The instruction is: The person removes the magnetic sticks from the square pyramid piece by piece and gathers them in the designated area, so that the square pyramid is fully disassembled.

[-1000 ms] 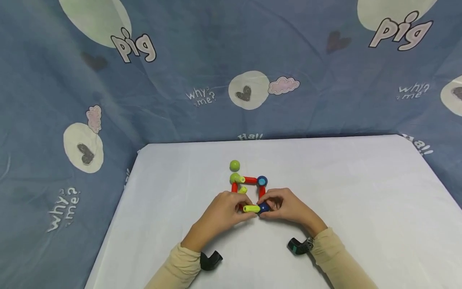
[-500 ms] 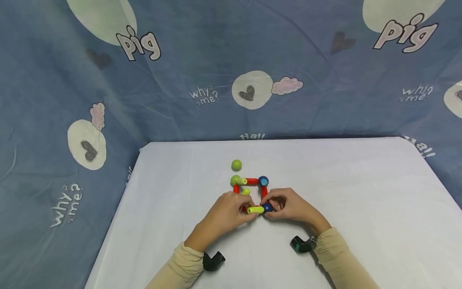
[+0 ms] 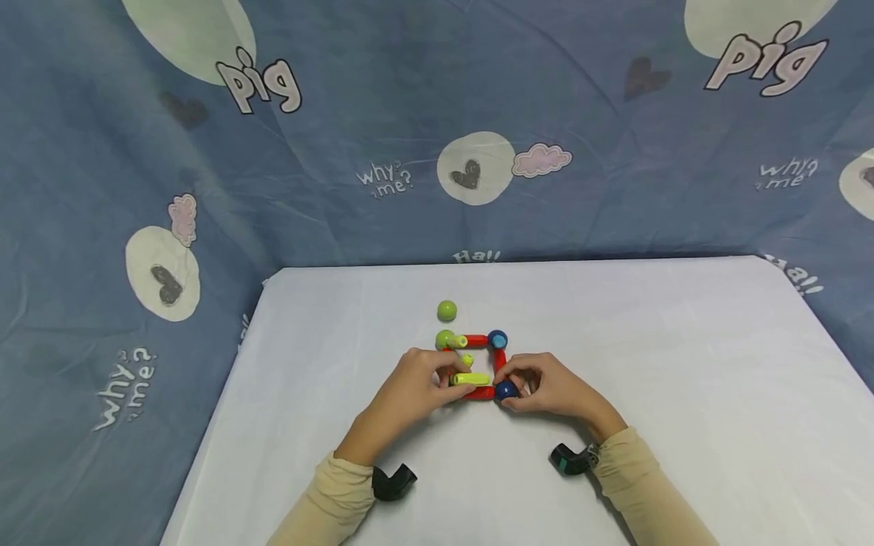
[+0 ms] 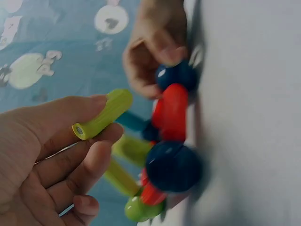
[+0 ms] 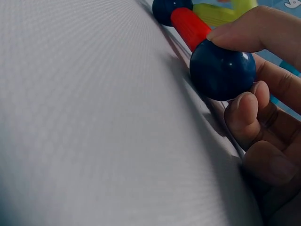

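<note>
My left hand (image 3: 418, 385) pinches a yellow-green rod (image 4: 106, 114) between thumb and fingers, just above the frame and apart from its balls. The right hand (image 3: 548, 388) grips the dark blue ball (image 5: 222, 69) at the frame's near right corner. Red rods (image 3: 476, 341) join the balls into a square lying on the table. A green ball (image 3: 444, 339) forms the far left corner, and a blue ball (image 3: 498, 338) with an upright blue rod the far right. Another blue ball (image 4: 173, 166) makes the near left corner, which the left hand covers in the head view.
A loose green ball (image 3: 447, 310) lies behind the square on the white table (image 3: 649, 341). Yellow-green rods (image 4: 123, 176) rise from the left-side balls. A blue patterned curtain (image 3: 573, 220) hangs behind the table. Each wrist carries a black mount (image 3: 394, 483).
The yellow-green rod has come away from the near right blue ball, moving left and slightly farther back with the left hand. The right hand keeps its hold on that ball.
</note>
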### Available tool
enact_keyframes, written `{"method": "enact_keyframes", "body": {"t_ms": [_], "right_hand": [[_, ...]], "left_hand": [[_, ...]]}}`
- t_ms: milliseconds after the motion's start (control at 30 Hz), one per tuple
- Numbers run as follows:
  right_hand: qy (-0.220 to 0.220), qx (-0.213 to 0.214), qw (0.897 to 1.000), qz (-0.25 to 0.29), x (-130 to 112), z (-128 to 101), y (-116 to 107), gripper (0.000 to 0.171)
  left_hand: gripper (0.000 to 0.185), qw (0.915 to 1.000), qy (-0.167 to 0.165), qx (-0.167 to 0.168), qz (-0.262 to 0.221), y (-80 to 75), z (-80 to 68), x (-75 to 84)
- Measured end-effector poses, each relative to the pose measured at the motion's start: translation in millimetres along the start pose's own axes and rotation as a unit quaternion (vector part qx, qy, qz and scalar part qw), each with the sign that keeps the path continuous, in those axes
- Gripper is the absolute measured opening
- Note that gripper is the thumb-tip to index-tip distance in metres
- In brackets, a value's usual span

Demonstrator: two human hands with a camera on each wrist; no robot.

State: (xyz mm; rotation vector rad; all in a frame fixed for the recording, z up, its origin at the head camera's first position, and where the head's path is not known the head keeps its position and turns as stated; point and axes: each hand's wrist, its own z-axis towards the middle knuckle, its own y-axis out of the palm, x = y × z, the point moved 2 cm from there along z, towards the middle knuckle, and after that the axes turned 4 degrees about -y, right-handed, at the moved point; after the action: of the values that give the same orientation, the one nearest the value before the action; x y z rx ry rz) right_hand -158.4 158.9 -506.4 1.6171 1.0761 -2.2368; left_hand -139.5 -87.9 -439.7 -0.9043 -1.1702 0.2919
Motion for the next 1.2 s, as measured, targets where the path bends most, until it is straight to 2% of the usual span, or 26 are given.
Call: {"method": "enact_keyframes", "body": {"t_ms": [233, 400, 567, 700, 833, 1000, 1200], "right_hand": [[0.004, -0.001, 1.000, 0.005, 0, 1, 0, 0.026], [0.005, -0.001, 1.000, 0.007, 2, 0, 0, 0.026], [0.001, -0.002, 1.000, 0.010, 2, 0, 0, 0.026], [0.006, -0.005, 1.000, 0.010, 3, 0, 0, 0.026], [0.012, -0.005, 1.000, 0.006, 4, 0, 1, 0.026], [0.012, -0.004, 1.000, 0.001, 4, 0, 1, 0.025], [0.013, -0.004, 1.000, 0.000, 2, 0, 1, 0.025]], "left_hand": [[0.019, 0.9981, -0.034, 0.020, -0.048, -21.1, -0.5, -8.0], [0.019, 0.9976, -0.036, 0.034, -0.048, -27.1, 0.1, -12.6], [0.018, 0.9980, -0.032, 0.035, -0.043, -28.6, 0.7, -15.6], [0.019, 0.9970, -0.040, 0.057, -0.034, -34.4, 0.1, -20.6], [0.022, 0.9939, -0.051, 0.096, -0.023, -46.6, -1.0, -34.2], [0.024, 0.9873, -0.079, 0.137, -0.010, -61.8, -3.5, -61.6], [0.025, 0.9825, -0.120, 0.142, 0.005, -68.2, -7.6, -91.0]]}}
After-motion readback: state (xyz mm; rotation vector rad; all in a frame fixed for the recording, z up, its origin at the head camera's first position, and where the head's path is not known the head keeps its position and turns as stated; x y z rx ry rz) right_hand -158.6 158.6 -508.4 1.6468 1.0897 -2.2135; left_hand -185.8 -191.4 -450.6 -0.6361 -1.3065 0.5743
